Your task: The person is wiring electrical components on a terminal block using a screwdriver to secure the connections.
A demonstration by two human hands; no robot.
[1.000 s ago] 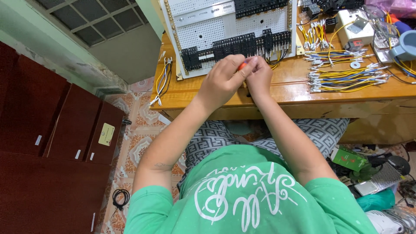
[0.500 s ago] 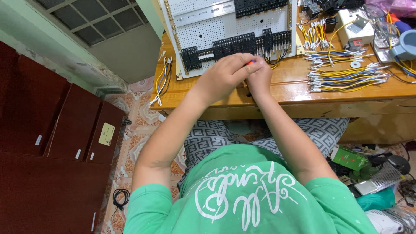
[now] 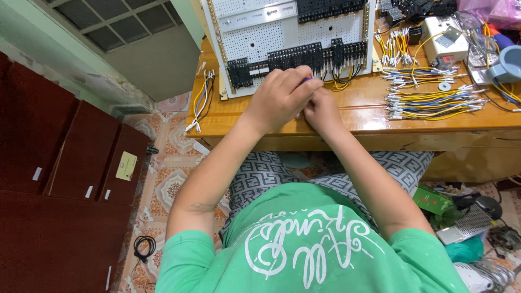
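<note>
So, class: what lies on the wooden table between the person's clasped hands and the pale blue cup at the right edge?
In the head view, bundles of yellow, blue and white wires lie on the wooden table between the hands and the pale blue cup.

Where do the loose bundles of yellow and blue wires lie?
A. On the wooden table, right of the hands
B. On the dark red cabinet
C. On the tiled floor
A: the wires lie on the wooden table, right of both hands.
</note>
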